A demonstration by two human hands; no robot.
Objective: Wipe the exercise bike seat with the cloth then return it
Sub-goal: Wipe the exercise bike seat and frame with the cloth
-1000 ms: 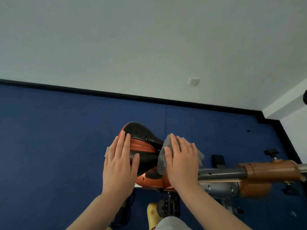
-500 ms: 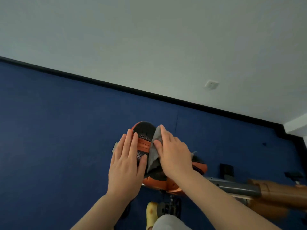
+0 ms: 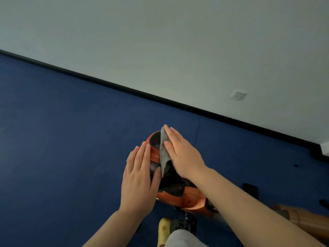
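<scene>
- The seat (image 3: pixel 154 141) of the exercise bike sits low in the middle of the view, black with orange trim, its narrow end pointing away towards the wall (image 3: pixel 160 41).
- A grey cloth (image 3: pixel 164 154) lies over the top of the seat, one edge standing up in a fold.
- The right hand (image 3: pixel 181 154) presses flat on the cloth, fingers straight and together, palm down; it pins the cloth rather than closing around it.
- The left hand (image 3: pixel 140 177) rests flat and open on the seat's left side, thumb touching the perforated patch, gripping nothing.
- Both forearms reach in from the bottom edge, bare.
- Most of the seat is hidden under the hands and cloth.
- The bike's frame is cut off at the right edge and blurred.
- A yellow shoe (image 3: pixel 162 232) shows below, partly covered.
- Blue floor (image 3: pixel 62 139) lies all around.
</scene>
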